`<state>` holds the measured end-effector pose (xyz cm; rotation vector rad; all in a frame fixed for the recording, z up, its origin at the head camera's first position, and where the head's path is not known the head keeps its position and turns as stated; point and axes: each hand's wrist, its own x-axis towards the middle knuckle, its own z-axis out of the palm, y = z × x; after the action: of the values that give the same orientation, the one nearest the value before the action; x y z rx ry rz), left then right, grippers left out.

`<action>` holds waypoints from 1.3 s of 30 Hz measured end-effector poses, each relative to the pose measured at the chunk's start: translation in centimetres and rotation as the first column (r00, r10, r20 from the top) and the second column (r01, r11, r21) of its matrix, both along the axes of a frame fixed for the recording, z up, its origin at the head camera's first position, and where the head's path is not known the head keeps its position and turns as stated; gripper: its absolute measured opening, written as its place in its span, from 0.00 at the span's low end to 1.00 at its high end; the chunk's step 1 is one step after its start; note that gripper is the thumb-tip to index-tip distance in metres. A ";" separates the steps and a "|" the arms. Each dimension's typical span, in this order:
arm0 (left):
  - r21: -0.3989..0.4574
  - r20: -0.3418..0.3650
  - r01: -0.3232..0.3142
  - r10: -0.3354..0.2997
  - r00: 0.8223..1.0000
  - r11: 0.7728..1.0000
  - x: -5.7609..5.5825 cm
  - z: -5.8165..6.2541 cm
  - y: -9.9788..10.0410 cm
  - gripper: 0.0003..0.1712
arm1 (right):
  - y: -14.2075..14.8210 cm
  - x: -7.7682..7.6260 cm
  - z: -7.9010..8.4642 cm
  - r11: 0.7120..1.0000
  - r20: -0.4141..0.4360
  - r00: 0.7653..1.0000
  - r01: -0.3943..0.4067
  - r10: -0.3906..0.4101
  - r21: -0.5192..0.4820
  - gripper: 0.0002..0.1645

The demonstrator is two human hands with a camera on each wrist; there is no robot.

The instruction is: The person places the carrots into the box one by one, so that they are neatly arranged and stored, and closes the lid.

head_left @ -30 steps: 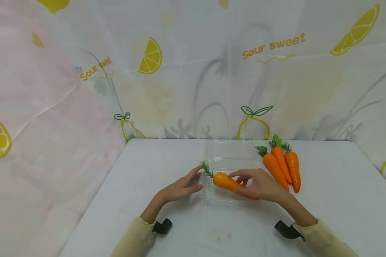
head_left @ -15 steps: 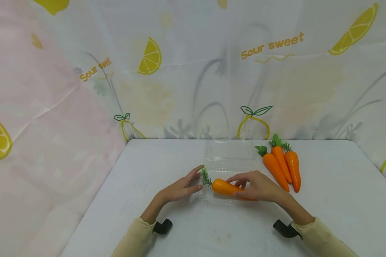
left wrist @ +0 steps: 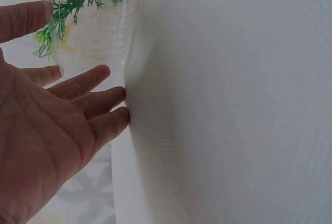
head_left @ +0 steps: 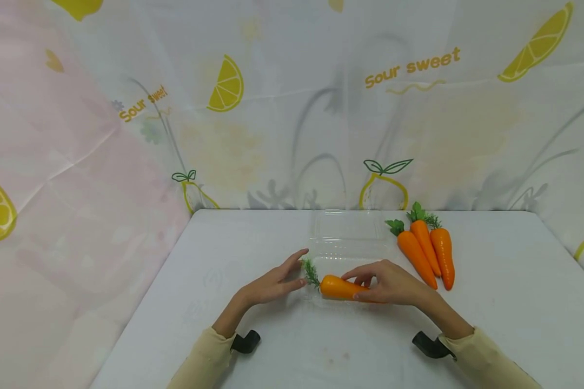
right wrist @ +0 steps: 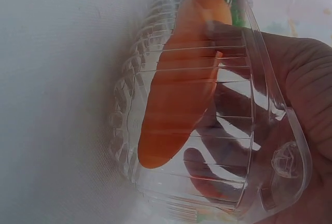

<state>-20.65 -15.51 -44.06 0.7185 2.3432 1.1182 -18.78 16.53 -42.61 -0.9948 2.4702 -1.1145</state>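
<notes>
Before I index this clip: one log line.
right hand: grips carrot inside clear box; left hand: at box edge; three carrots: on table

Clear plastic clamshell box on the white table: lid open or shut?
Open: its clear rectangular lid lies back beyond the base, and the right hand holds an orange, green-topped carrot inside the base.

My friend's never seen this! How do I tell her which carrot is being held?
Find the white table, then the clear plastic box standing open near its back edge. Look in the box's front half for a carrot with feathery green leaves, under the right hand. It's the only one in the box; the other three carrots lie bunched outside.
</notes>
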 end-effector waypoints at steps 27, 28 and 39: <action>0.009 -0.002 -0.003 0.003 1.000 1.000 0.0 -0.2 0.0 0.42 | -0.5 -0.2 -0.3 0.997 0.028 0.999 -0.042 0.040 0.072 0.21; 0.010 -0.003 -0.002 0.002 1.000 1.000 0.0 -0.2 0.0 0.42 | -0.4 -0.2 -0.2 0.997 0.025 0.999 -0.039 0.037 0.072 0.21; 0.012 -0.005 -0.005 0.005 1.000 1.000 0.0 -0.2 0.0 0.42 | 0.4 0.1 1.0 0.998 -0.015 0.998 0.056 -0.056 0.031 0.21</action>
<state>-20.62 -15.50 -44.29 0.7211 2.3458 1.1344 -18.69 16.91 -41.64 -0.9336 2.5336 -1.0849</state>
